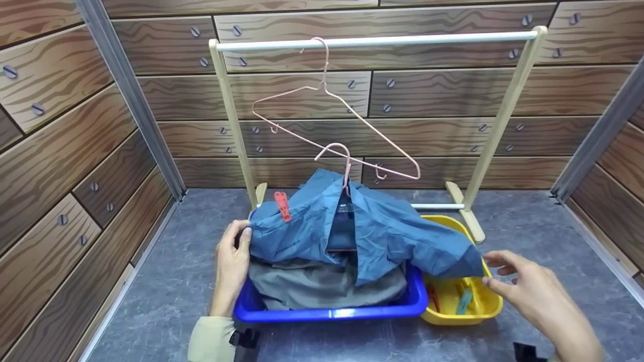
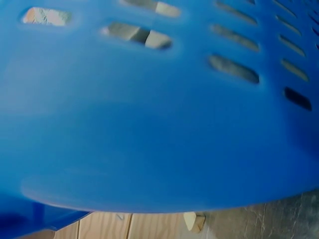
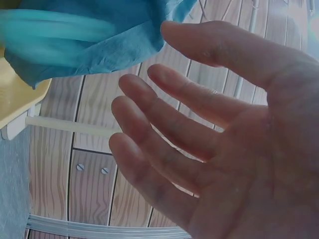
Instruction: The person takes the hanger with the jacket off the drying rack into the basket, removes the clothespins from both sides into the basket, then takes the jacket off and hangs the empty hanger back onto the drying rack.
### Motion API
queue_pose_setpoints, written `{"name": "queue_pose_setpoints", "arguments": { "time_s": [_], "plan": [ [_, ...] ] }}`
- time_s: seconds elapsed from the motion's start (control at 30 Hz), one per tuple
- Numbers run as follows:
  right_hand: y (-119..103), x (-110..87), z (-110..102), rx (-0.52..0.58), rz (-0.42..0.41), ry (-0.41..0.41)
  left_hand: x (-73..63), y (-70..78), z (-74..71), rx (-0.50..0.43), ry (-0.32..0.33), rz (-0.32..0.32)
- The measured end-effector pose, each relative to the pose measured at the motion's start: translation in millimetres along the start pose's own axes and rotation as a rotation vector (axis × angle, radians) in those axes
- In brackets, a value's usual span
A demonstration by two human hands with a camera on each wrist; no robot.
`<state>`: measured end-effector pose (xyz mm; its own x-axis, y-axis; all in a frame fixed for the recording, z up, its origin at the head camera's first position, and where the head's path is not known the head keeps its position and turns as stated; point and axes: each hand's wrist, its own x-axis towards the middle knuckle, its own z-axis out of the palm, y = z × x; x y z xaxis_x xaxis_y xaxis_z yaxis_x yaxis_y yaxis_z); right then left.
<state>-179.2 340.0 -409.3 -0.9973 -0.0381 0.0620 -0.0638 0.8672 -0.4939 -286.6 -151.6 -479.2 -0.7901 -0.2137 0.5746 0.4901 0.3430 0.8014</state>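
Note:
A blue shirt (image 1: 322, 226) is on a pink hanger (image 1: 336, 146) and lies spread over the blue basket (image 1: 329, 315). One red clothespin (image 1: 283, 206) is clipped to its left shoulder. At the left end of the shirt, my left hand (image 1: 232, 261) pinches the cloth edge between thumb and fingers. My right hand (image 1: 533, 284) is beside the other sleeve end, fingers spread and slightly bent, with nothing held in the right wrist view. The left wrist view shows mostly the basket's slotted wall (image 2: 149, 139); the left fingers are hidden there.
Grey cloth (image 1: 327, 286) lies inside the blue basket. To its right stands a yellow basket (image 1: 463, 319) with clothespins (image 1: 465, 301) in it. Behind is a rack with a white rail (image 1: 427, 39), from which another pink hanger (image 1: 370, 125) hangs.

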Motion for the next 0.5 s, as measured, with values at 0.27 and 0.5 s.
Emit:
{"name": "queue_pose_setpoints", "arguments": {
  "time_s": [0.27, 0.5],
  "plan": [
    [-16.6, -8.9, 3.7, 0.022, -0.082, 0.127, -1.3, 0.3, 0.5, 0.048, -0.008, -0.007],
    [-40.9, -13.3, 11.5, 0.017, -0.183, 0.254, -0.8, 0.8, 1.5, 0.030, -0.018, 0.002]
  ]
}}
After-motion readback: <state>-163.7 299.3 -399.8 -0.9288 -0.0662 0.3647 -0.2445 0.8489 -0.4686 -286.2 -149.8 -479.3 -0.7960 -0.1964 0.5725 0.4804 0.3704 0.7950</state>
